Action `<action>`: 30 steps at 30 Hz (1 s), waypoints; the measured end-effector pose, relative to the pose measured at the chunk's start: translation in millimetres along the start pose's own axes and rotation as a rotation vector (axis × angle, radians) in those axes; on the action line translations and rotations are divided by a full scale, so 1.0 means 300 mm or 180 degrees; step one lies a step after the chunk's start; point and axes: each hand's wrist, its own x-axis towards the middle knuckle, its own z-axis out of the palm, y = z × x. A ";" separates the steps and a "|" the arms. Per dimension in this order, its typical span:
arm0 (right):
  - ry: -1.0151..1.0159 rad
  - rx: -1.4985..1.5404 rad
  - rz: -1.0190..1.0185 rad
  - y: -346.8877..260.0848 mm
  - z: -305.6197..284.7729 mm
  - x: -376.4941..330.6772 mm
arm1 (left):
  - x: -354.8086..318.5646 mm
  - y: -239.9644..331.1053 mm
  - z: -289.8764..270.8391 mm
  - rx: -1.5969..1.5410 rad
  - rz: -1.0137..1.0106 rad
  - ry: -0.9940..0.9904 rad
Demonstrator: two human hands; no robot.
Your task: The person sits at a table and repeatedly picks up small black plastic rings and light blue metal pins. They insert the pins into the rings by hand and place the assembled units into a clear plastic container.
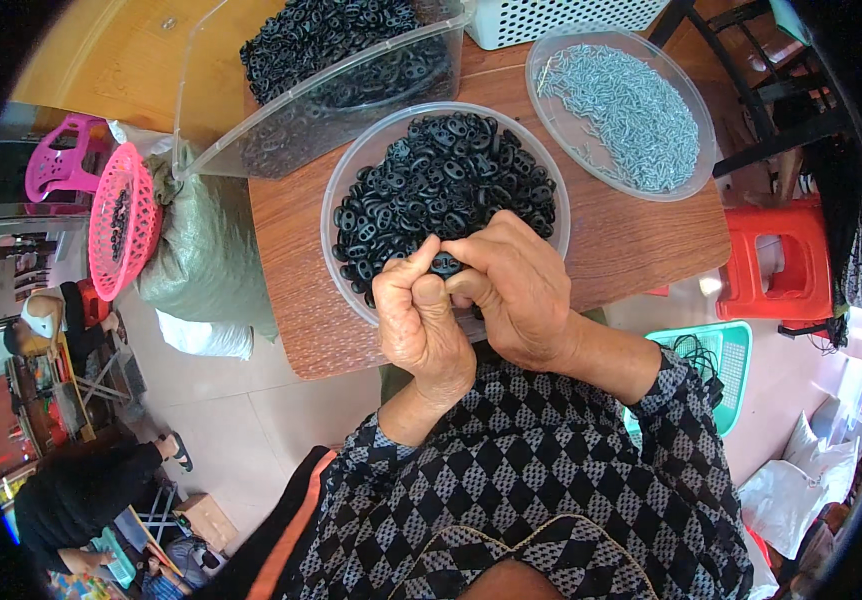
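Observation:
Both my hands meet over the near rim of a round clear tub (pixel 335 190) heaped with small black two-hole plastic pieces (pixel 436 180) that look like cord locks. Between my fingertips is one such black piece (pixel 445 264). My left hand (pixel 417 318) pinches it from the left with thumb and forefinger. From the other side, my right hand (pixel 514 283) grips it with thumb and bent fingers. Part of the piece is hidden by the fingertips. To the right, a shallow round clear bowl (pixel 591 165) holds many small silvery metal springs (pixel 631 115).
Behind the tub, a large clear bin (pixel 281 100) is full of more black pieces, beside a white perforated basket (pixel 521 22). A pink basket (pixel 123 220) rests by a green sack (pixel 196 250). Right of the wooden table (pixel 301 335) are a red stool (pixel 776 262) and a green basket (pixel 736 375).

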 end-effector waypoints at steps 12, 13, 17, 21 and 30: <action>-0.0169 0.0251 0.0572 0.000 -0.080 0.016 | 0.071 0.070 -0.034 0.0885 0.0139 -0.0970; -0.0158 0.0260 0.0668 0.011 -0.095 0.031 | 0.083 0.079 -0.031 0.0838 -0.0074 -0.0998; -0.0239 -0.0155 0.0914 0.091 -0.173 0.139 | 0.122 0.085 -0.064 0.0688 -0.0776 -0.0945; 0.0062 -0.1044 0.0549 0.348 -0.275 0.321 | 0.138 0.064 -0.109 0.0803 -0.0957 -0.0911; 0.0107 -0.2061 0.0325 0.447 -0.345 0.460 | 0.160 0.020 -0.113 0.1739 0.0187 -0.1929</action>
